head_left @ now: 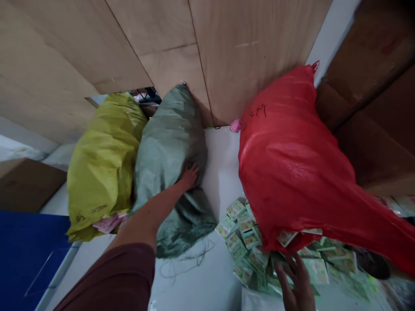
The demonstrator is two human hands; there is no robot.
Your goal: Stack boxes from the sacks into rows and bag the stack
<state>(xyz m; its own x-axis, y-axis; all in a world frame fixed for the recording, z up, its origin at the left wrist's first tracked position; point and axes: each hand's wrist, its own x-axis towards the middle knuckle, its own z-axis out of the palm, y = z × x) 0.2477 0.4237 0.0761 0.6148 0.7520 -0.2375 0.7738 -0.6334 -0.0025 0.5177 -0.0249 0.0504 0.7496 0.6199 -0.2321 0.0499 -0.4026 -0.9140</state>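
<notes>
My left hand (190,176) rests against the right side of a grey-green sack (168,142), fingers spread on its surface. At the lower right, my right hand (295,278) is raised over a heap of small green-and-white packets (236,246), its fingers apart, just below the mouth of a big red sack (292,151). Packets lie under and around that mouth. Left of the grey-green sack leans a yellow sack (103,160) with pink items (108,223) showing at its lower end.
Behind the sacks stands a wooden panel wall (168,26). Cardboard boxes (29,181) are at the left, with a blue surface (29,255) below. More brown boxes (372,99) stand at the right. Loose string (197,259) lies on the white floor.
</notes>
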